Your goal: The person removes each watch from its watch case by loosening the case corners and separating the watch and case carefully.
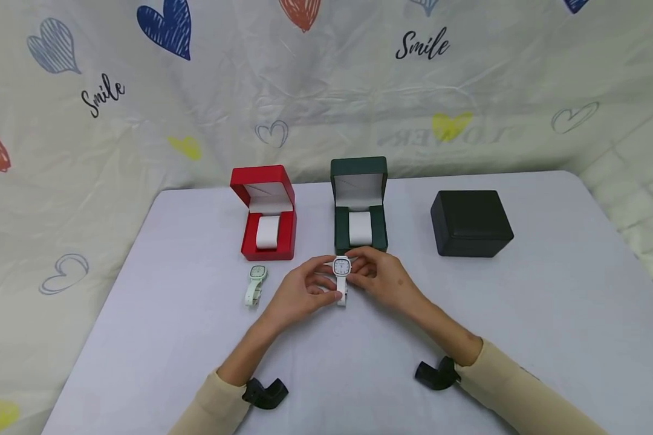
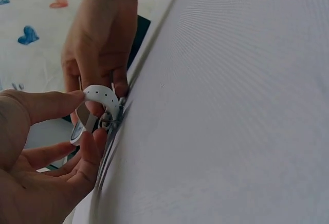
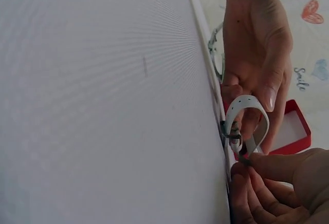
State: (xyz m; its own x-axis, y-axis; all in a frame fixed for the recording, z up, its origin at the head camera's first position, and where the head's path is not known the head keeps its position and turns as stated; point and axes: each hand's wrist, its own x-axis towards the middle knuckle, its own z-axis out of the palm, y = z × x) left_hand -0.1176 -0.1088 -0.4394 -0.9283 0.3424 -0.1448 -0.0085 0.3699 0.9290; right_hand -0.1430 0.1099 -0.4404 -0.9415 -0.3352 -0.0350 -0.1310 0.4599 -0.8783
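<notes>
Between both hands, in front of the green watch box [image 1: 378,226], is a white wristwatch [image 1: 341,267] with a squarish dial facing up. My left hand [image 1: 300,293] holds it from the left, thumb on the strap and fingers around its side. From the right, my right hand [image 1: 385,277] pinches the watch near the dial. In the left wrist view the white strap [image 2: 104,95] is bent into a loop with a row of holes. The right wrist view shows a metal buckle [image 3: 235,137] on the strap's underside.
An open red watch box [image 1: 288,235] with a white cushion stands left of the open green one. A pale green watch [image 1: 256,284] lies before the red box. A closed black box [image 1: 470,223] stands at the right. Behind the white table [image 1: 207,356] hangs a printed sheet.
</notes>
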